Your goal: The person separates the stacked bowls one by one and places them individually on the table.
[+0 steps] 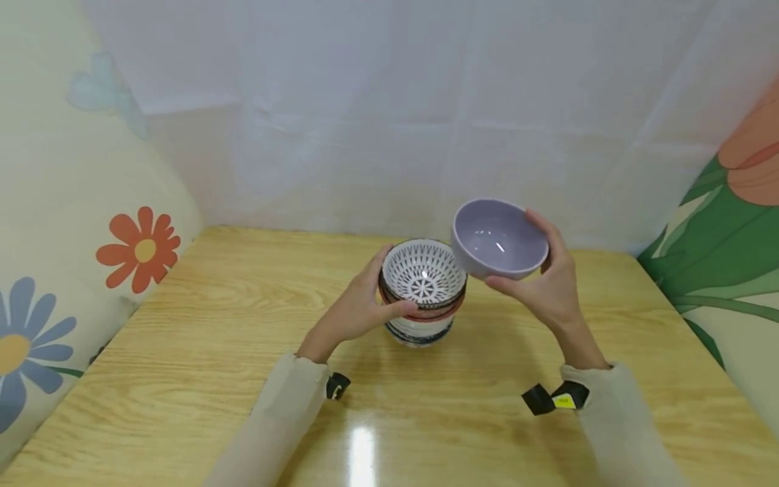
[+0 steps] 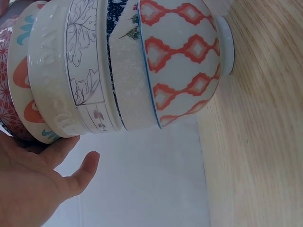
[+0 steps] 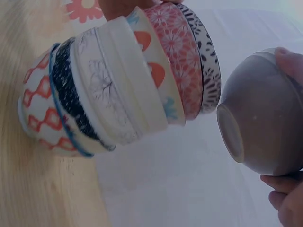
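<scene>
A tall stack of nested bowls [image 2: 128, 71] stands on the wooden table, each with a different pattern. On top is a black-and-white patterned bowl [image 1: 420, 267], its inside facing up. My left hand [image 1: 356, 308] holds the upper part of the stack from the left, thumb at the near rim and fingers round the far side. To the right, my right hand [image 1: 554, 287] grips a plain purple bowl [image 1: 496, 237] by its right side, thumb below and fingers at the rim. That bowl is raised and tilted beside the stack top, its foot [image 3: 230, 133] showing in the right wrist view.
The wooden table [image 1: 213, 338] reaches a white cloth backdrop [image 1: 365, 135] behind the stack. Flower-printed fabric [image 1: 140, 250] hangs at the left, with more printed fabric [image 1: 742, 243] at the right. Black straps [image 1: 569, 396] sit at the wrists.
</scene>
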### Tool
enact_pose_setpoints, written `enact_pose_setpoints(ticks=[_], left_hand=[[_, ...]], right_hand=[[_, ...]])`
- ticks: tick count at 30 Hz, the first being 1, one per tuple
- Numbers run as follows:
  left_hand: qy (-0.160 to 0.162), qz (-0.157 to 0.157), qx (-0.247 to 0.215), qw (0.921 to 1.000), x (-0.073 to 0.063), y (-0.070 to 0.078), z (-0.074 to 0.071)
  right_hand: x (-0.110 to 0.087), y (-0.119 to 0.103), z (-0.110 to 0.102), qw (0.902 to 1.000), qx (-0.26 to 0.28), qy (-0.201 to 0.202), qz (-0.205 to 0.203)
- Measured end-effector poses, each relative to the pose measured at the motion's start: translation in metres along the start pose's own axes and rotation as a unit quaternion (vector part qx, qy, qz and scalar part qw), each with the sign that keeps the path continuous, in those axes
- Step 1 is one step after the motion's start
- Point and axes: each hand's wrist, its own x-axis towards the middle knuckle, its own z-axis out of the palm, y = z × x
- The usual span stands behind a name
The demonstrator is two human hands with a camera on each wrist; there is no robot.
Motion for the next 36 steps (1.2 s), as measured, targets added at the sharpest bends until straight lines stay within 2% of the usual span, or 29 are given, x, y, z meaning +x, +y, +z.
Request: enact_pose_setpoints(ticks=[7,17,29,36], left_hand=[[0.001,-0.015,0.014,0.9998,0.001,0.0,0.0],[-0.005,-0.016,0.01,0.9998,-0.001,0.002,0.0],[0.002,-0.005,0.005,1.0,-0.001,-0.002,0.002],[-0.006,-0.014,0.014,0.9998,-0.001,-0.001,-0.001]], right_hand=[[-0.014,0.017,-0.014,0.9997,0.001,0.013,0.022],[-0.045,0.059,-0.023,0.998,0.0,0.038,0.052],[-0.07,0.088,-0.022,0.9957,-0.006,-0.005,0.092],[-0.078,0.094,-0.022,0.9878,-0.067,-0.053,0.13]])
